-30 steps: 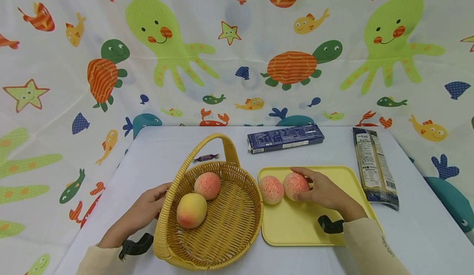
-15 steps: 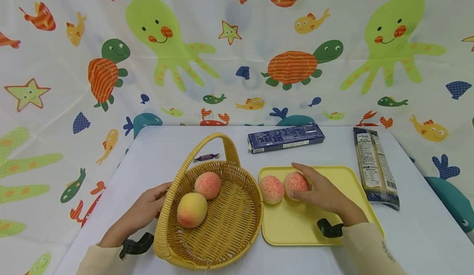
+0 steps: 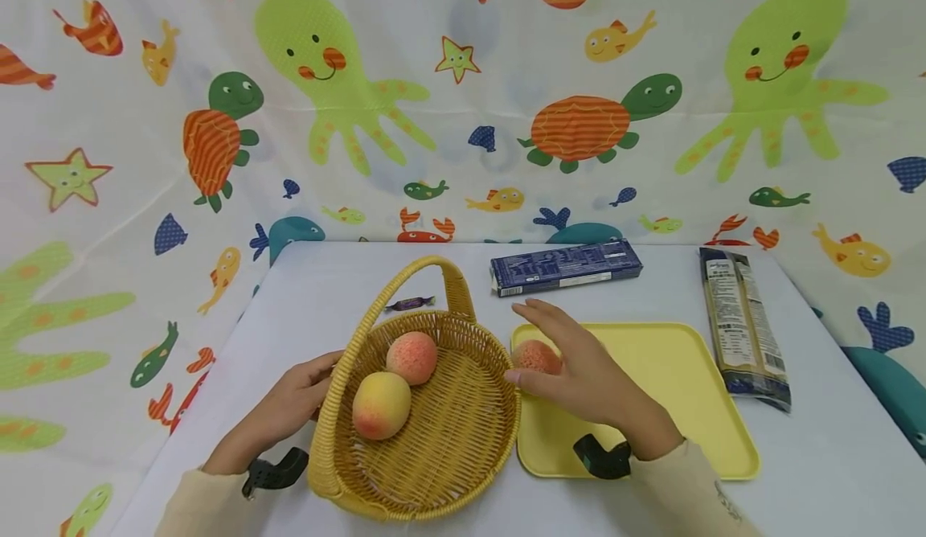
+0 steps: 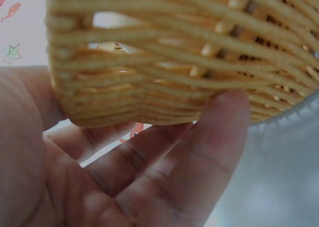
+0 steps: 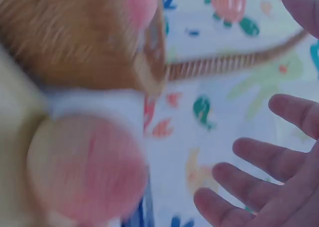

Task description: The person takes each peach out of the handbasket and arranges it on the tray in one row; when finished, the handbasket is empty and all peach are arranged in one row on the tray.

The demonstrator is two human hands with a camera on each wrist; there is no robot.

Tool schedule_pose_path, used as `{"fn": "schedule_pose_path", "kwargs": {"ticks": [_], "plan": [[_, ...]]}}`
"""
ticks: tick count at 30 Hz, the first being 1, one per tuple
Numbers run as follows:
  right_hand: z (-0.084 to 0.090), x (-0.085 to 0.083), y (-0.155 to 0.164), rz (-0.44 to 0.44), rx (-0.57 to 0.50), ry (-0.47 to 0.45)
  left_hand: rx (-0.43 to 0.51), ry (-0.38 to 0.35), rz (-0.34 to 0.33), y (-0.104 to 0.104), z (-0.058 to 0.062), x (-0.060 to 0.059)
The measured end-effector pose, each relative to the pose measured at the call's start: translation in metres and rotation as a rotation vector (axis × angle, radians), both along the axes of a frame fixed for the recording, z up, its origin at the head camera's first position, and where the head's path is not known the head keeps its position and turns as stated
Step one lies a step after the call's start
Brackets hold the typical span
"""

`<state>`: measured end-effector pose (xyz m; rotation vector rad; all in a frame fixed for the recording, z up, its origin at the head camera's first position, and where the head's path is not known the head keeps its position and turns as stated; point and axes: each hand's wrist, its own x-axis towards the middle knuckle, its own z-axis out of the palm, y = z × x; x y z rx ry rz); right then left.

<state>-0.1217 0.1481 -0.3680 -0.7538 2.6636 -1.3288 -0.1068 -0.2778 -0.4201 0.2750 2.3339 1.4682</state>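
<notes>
Golden-tan weave on the basket (image 3: 452,440), and inside it a yellow peach (image 3: 376,420) blushing red, next to a coral-pink peach (image 3: 411,358) with paler mottling! Reddish pink again on the speckled peach (image 3: 534,355) over at the plain yellow tray (image 3: 683,384). Navy for the box (image 3: 567,269), pale print across it; purple on the sweet (image 3: 410,304); cream sleeves (image 3: 690,489); white tabletop (image 3: 318,288). And the white backdrop (image 3: 405,30): lime octopuses, orange-striped turtles with green heads!
</notes>
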Motion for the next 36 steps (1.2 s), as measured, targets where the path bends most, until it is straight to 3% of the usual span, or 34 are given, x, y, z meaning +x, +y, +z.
{"fn": "schedule_pose_path", "kwargs": {"ticks": [5, 12, 23, 36], "plan": [[0.008, -0.006, -0.034, 0.116, -0.012, -0.036, -0.005, 0.013, 0.004, 0.003, 0.0, -0.001], [0.002, -0.025, -0.078, 0.235, 0.061, -0.061, -0.007, 0.015, 0.007, 0.005, -0.002, -0.001], [-0.008, -0.051, -0.117, 0.264, 0.112, -0.152, 0.011, 0.031, 0.005, 0.005, 0.002, 0.0], [-0.024, -0.061, -0.138, 0.25, 0.126, -0.181, -0.026, 0.012, 0.023, 0.003, 0.001, 0.003]]}}
